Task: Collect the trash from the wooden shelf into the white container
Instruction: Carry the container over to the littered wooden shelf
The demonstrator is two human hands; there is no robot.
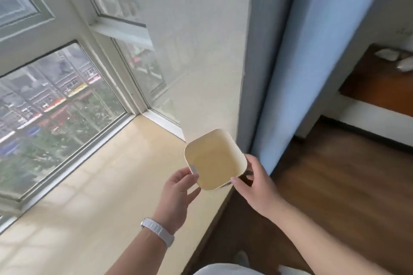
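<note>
A white square container with rounded corners, nothing inside it, sits at the near right corner of a pale window sill. My left hand touches its left rim with thumb and fingers. My right hand grips its right front corner, thumb on the rim. At the far right, a wooden shelf holds two crumpled white pieces of trash, blurred and partly cut by the frame edge.
Large windows run along the left side of the sill. A blue curtain hangs between the sill and the shelf. Dark wooden floor lies to the right, below the shelf.
</note>
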